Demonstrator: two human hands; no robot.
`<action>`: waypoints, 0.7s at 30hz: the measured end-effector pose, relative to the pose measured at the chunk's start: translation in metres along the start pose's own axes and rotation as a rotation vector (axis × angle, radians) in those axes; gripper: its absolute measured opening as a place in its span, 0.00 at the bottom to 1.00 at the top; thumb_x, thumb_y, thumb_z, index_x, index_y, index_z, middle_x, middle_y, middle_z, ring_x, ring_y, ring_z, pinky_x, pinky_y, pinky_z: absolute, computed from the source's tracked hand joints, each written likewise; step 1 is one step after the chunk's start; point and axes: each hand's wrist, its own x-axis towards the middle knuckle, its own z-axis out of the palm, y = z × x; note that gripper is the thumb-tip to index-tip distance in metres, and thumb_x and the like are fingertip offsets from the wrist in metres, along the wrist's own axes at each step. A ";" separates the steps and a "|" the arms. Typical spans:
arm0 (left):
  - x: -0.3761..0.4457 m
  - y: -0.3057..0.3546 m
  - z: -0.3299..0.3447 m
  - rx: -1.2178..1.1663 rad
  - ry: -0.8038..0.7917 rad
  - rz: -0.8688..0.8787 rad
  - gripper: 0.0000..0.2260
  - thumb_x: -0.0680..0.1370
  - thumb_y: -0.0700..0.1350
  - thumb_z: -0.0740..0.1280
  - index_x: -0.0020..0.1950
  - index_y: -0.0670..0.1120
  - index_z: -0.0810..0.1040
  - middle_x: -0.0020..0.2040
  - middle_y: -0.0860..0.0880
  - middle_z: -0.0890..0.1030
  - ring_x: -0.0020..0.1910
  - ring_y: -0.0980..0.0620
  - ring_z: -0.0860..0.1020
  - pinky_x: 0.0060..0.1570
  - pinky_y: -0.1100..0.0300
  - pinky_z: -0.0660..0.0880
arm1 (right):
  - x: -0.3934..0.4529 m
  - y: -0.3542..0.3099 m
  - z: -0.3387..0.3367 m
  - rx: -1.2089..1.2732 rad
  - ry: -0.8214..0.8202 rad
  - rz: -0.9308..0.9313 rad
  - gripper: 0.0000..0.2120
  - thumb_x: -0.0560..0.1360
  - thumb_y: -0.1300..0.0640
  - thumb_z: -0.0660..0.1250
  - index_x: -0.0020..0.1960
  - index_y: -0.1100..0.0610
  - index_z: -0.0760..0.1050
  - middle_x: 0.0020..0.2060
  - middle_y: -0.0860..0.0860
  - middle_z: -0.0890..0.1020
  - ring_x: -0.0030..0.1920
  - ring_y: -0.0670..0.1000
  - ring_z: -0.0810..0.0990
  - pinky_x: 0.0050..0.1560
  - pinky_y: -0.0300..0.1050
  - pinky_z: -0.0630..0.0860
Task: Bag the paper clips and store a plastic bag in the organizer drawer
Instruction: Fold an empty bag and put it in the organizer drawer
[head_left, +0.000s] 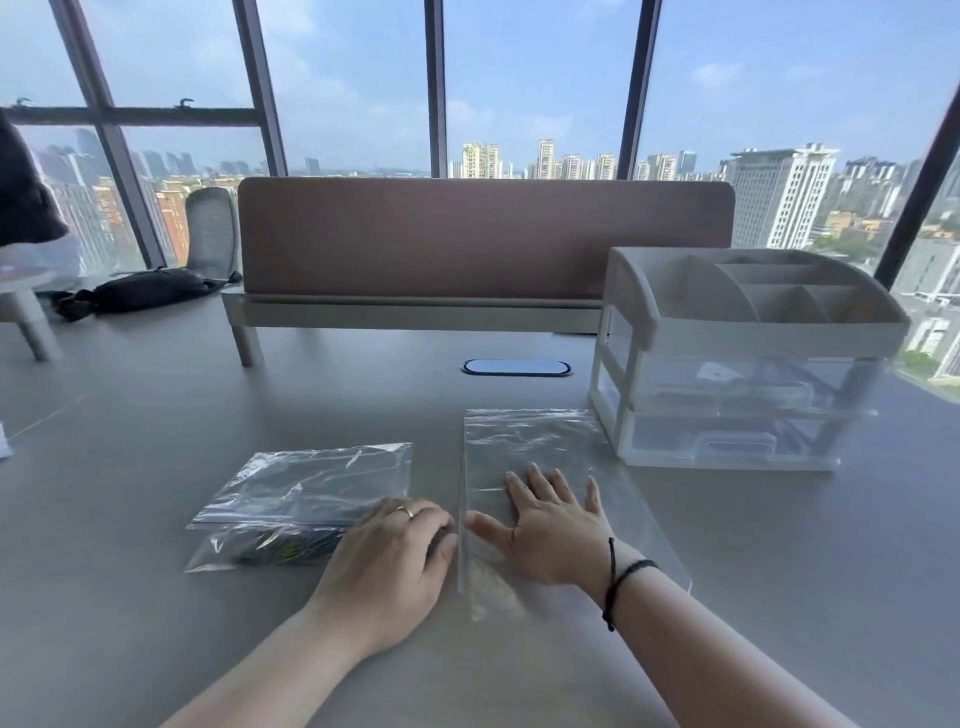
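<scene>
With the right hand (550, 530) pressed flat on an empty zip bag (535, 452) and the left hand (395, 551) curled at the clip-filled bag (270, 545), its grip unclear, bagging looks done; next, opening the organizer drawer (727, 447).

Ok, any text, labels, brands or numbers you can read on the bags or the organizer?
None can be read.
Empty plastic bag under the right hand: no print visible.
Bags by the left hand: no label visible.
Organizer: no marking; drawer contents too blurred.
</scene>
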 end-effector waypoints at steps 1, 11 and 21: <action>0.000 0.000 0.000 0.002 -0.014 0.001 0.15 0.78 0.58 0.55 0.51 0.54 0.79 0.49 0.59 0.82 0.52 0.53 0.78 0.52 0.59 0.75 | 0.005 0.000 0.000 0.016 0.015 0.007 0.56 0.61 0.18 0.34 0.81 0.49 0.45 0.81 0.49 0.45 0.80 0.53 0.39 0.75 0.66 0.34; 0.001 0.000 -0.001 -0.152 -0.149 0.110 0.31 0.72 0.76 0.55 0.68 0.60 0.75 0.68 0.64 0.73 0.69 0.63 0.69 0.70 0.63 0.63 | -0.015 0.053 -0.026 0.255 0.426 -0.020 0.26 0.72 0.30 0.61 0.64 0.43 0.73 0.61 0.44 0.79 0.62 0.49 0.78 0.59 0.48 0.75; -0.002 -0.005 -0.001 -0.299 -0.094 0.154 0.13 0.75 0.61 0.67 0.56 0.59 0.82 0.58 0.64 0.79 0.54 0.65 0.79 0.54 0.60 0.78 | -0.057 0.096 -0.009 0.303 0.314 -0.228 0.19 0.65 0.31 0.69 0.48 0.42 0.82 0.48 0.37 0.81 0.49 0.37 0.80 0.53 0.34 0.73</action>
